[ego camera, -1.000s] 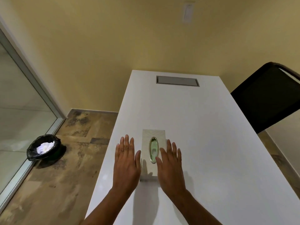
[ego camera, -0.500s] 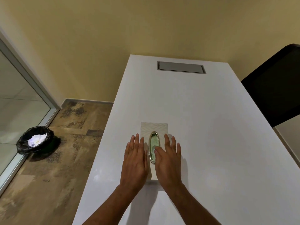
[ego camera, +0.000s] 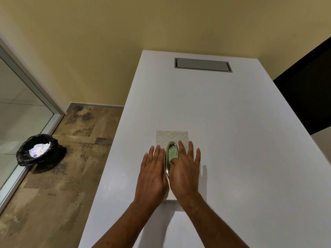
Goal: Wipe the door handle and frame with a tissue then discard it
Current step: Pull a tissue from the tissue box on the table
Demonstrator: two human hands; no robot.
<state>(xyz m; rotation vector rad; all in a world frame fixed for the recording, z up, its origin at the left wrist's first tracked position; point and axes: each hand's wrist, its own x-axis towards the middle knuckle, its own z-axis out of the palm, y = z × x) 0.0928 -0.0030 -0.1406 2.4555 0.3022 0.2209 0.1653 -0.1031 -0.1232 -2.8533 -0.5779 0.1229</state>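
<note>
1. The right hand (ego camera: 184, 169) lies flat and spread on a tissue box (ego camera: 172, 136), its thumb tip dipping into the oval slot (ego camera: 172, 154); it grips nothing yet.
2. The left hand (ego camera: 152, 172) rests spread and empty on the box's left side, pressing down just beside the slot.
3. The tissue (ego camera: 172, 152) shows pale green through the slot, untouched inside the box, which sits on the white bench (ego camera: 232, 140) towards its near end.
4. The step in hand looks to be drawing one sheet. Done well, the left hand would pin the box while right thumb and forefinger pinch the top sheet alone, low in the slot.
5. A straight, slow pull should free it; a sideways yank could tear the paper or drag out several.
6. A bin (ego camera: 37, 151) lined in black, with white paper in it, stands on the floor to the left, beside a glass panel with a metal frame (ego camera: 32, 85); no door handle is in view.
</note>
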